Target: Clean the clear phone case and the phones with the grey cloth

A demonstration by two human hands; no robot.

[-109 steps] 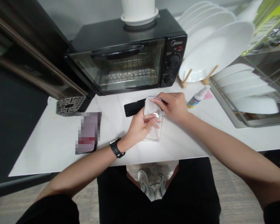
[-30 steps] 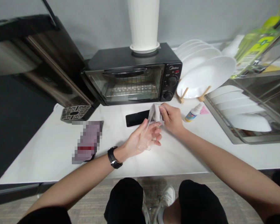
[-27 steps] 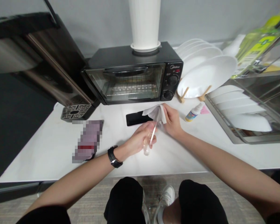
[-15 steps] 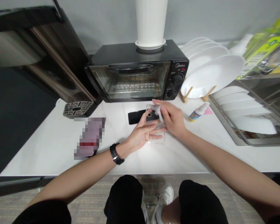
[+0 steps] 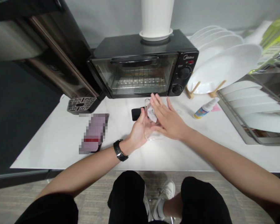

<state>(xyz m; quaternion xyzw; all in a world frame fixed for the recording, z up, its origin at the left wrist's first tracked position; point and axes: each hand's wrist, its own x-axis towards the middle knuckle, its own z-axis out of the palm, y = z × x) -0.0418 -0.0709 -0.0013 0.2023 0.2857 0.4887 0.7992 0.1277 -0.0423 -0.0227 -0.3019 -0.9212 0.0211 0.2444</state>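
A clear phone case [image 5: 155, 136] lies in my left hand [image 5: 138, 130], whose thumb rests along its left edge; the other fingers are behind it. Over the case, my right hand [image 5: 168, 120] is laid flat with its fingers stretched out. Beneath the right fingers a crumpled white tissue [image 5: 151, 114] is pressed against the case, partly covered. Just beyond the left thumb, a black phone [image 5: 135, 114] lies on the counter, mostly hidden by the hands and case.
A toaster oven [image 5: 140, 74] stands behind the hands. To the right are a small spray bottle [image 5: 205, 108], plates on a wooden rack [image 5: 217, 90] and a dish drainer [image 5: 245, 133]. On the left, a blurred purple item [image 5: 94, 132] lies before a drinks dispenser [image 5: 81, 104].
My right hand has opened from pinching the tissue to lying flat over it. My left fingers have gone behind the case. The view has shifted slightly.
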